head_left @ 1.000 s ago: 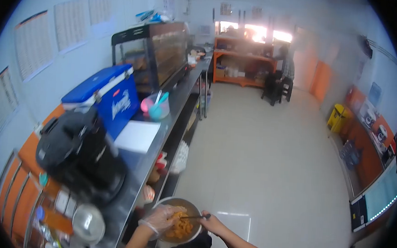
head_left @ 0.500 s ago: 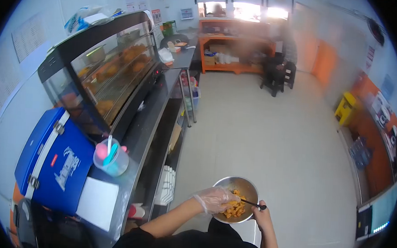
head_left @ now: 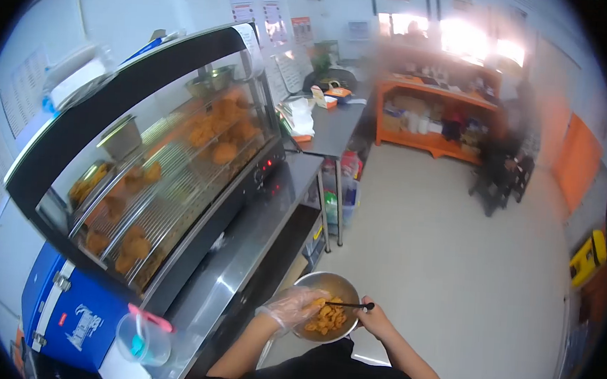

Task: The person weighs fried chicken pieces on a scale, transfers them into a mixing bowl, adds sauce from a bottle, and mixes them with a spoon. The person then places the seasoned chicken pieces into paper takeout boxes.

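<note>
A round metal bowl (head_left: 353,290) with small golden-brown fried pieces (head_left: 330,321) is held in front of my body. My left hand (head_left: 293,308), in a clear plastic glove, reaches over its left side with fingers drawn together at the food; what they hold is unclear. With bent fingers my right hand (head_left: 374,320) grips the bowl's right rim. A thin utensil with a black handle (head_left: 352,305) lies across the bowl, its knobbed end at my right fingers. Its other end is hidden near my gloved fingertips.
At left a glass warming cabinet (head_left: 151,62) with fried food stands on a steel counter (head_left: 246,214). Near it are a blue cooler (head_left: 76,321) and a clear plastic tub (head_left: 142,343). An orange shelf (head_left: 424,145) and dark stools (head_left: 495,184) stand farther back.
My view has turned left and closer to the warming cabinet. The bowl now appears farther left, nearer the counter's edge. Both hands stay at the bowl.
</note>
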`<act>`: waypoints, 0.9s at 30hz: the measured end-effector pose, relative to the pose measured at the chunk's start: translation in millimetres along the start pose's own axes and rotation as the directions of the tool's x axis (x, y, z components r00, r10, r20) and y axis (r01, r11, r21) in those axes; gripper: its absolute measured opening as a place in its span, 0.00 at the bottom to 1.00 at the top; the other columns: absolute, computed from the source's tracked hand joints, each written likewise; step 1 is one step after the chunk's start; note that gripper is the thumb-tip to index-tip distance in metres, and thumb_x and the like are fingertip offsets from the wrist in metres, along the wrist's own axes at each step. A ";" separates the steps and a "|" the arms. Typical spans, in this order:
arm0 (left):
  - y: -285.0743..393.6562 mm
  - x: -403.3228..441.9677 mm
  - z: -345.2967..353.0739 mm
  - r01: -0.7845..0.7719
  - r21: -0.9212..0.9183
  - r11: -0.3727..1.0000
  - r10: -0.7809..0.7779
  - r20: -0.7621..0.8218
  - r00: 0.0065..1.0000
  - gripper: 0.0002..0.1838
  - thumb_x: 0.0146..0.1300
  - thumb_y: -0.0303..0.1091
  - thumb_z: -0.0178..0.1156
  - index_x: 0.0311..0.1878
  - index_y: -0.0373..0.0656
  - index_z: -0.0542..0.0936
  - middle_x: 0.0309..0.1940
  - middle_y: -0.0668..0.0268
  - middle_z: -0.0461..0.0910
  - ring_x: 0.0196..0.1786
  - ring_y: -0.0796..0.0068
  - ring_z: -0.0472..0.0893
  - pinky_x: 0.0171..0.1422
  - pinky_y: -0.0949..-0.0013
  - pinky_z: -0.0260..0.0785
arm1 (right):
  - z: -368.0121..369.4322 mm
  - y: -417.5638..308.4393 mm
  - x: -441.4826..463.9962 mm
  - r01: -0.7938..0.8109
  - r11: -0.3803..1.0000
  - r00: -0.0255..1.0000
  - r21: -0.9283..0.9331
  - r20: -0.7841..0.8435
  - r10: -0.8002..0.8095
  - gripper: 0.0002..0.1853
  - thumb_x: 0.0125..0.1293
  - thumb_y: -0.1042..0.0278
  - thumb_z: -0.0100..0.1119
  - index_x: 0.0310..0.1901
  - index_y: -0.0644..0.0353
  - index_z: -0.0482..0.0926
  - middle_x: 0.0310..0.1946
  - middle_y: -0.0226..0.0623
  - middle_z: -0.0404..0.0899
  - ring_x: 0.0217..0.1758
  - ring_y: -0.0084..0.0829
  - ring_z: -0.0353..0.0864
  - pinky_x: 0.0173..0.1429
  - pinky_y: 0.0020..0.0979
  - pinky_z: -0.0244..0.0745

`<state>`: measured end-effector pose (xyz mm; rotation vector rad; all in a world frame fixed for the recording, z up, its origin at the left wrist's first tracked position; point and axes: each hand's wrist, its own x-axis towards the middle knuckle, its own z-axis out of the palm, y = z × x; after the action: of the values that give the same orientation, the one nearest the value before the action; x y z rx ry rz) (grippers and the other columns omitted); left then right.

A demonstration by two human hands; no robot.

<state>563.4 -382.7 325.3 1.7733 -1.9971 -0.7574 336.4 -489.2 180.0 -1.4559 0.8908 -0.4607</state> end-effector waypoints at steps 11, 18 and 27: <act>-54.7 362.9 -100.3 -0.153 0.022 0.988 0.152 0.017 0.988 0.18 0.66 0.40 0.51 0.56 0.45 0.75 0.54 0.57 0.76 0.54 0.52 0.75 0.61 0.56 0.65 | -175.7 -72.1 284.0 -0.112 0.993 0.993 0.033 -0.044 0.113 0.08 0.59 0.72 0.55 0.33 0.62 0.66 0.27 0.37 0.71 0.29 0.28 0.76 0.31 0.31 0.79; -103.0 507.4 -135.9 -0.041 -0.052 0.998 0.032 -0.159 0.987 0.19 0.63 0.37 0.53 0.57 0.44 0.75 0.48 0.51 0.78 0.51 0.50 0.75 0.59 0.58 0.66 | -281.9 -114.8 491.9 0.000 1.000 0.991 -0.022 0.136 0.003 0.08 0.60 0.76 0.51 0.34 0.61 0.61 0.29 0.36 0.68 0.26 0.28 0.77 0.24 0.29 0.81; -143.9 565.1 -184.7 0.365 -0.276 0.889 -0.456 -0.455 0.765 0.17 0.65 0.35 0.52 0.57 0.45 0.76 0.45 0.51 0.78 0.50 0.51 0.77 0.57 0.56 0.68 | -267.9 -175.5 723.0 0.044 0.998 0.805 -0.038 0.593 -0.013 0.06 0.62 0.75 0.51 0.39 0.62 0.65 0.32 0.36 0.72 0.32 0.28 0.78 0.28 0.30 0.81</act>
<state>705.2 -977.5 338.6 2.0652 -1.1728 -0.4826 622.3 -1225.9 208.3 -1.5322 0.3726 0.0167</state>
